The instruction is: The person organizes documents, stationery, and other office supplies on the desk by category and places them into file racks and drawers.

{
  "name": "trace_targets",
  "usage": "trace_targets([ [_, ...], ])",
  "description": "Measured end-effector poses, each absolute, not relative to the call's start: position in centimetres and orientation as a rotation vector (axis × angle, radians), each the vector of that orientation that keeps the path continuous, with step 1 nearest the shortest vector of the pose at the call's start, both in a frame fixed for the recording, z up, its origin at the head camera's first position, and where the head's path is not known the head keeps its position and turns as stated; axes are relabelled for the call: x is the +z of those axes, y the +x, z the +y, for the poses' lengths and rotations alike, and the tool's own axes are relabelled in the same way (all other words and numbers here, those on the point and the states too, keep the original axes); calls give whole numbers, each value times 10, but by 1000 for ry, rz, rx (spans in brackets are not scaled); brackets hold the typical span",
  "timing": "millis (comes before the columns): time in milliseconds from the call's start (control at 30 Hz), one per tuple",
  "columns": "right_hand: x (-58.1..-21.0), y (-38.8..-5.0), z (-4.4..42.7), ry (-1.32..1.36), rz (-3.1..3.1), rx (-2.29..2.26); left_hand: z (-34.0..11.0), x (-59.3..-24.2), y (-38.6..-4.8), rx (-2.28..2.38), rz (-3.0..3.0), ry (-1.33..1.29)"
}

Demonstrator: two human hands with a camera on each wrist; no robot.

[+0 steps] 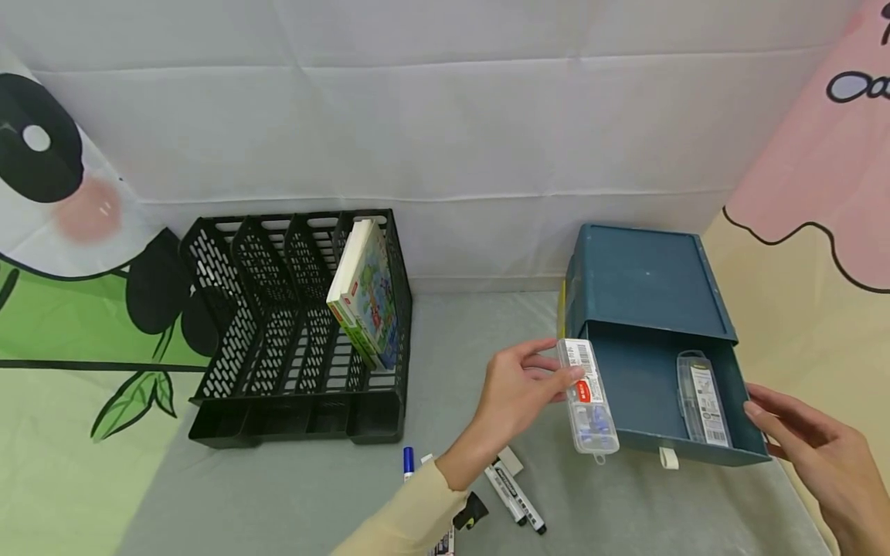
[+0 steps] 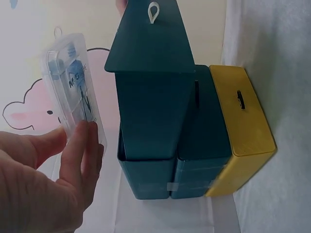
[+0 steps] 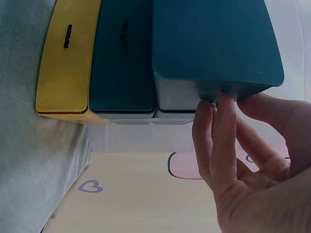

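Observation:
My left hand (image 1: 518, 390) pinches a clear plastic case (image 1: 589, 398) with a white-and-red label and blue pieces inside. The case is tilted beside the left wall of a pulled-out blue drawer (image 1: 633, 386). In the left wrist view, thumb and fingers grip the lower end of the case (image 2: 73, 82). At the drawer's right side, my right hand (image 1: 820, 455) holds the wall near the front corner, its thumb at the rim. The right wrist view shows its fingertips against the drawer (image 3: 218, 43). A second clear case (image 1: 704, 398) with a label lies inside, toward the right.
The drawer belongs to a blue cabinet (image 1: 650, 278), stacked above another blue drawer (image 2: 206, 116) and a yellow one (image 2: 245, 111). A black file rack (image 1: 278, 340) with upright books (image 1: 368, 301) stands left. Markers (image 1: 514, 494) lie near the left forearm, which hides some items.

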State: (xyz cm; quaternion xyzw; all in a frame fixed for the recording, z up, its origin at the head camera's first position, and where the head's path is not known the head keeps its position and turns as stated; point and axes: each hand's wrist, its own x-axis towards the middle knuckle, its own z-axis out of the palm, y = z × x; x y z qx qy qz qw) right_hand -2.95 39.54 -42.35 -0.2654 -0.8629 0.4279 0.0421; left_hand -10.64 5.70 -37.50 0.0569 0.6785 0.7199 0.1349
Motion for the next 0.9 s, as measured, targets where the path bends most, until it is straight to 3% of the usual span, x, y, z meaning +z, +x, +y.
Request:
trace_targets([
  [900, -422, -27, 395, -801, -2640, 1306, 132, -362, -129, 1742, 2189, 153],
])
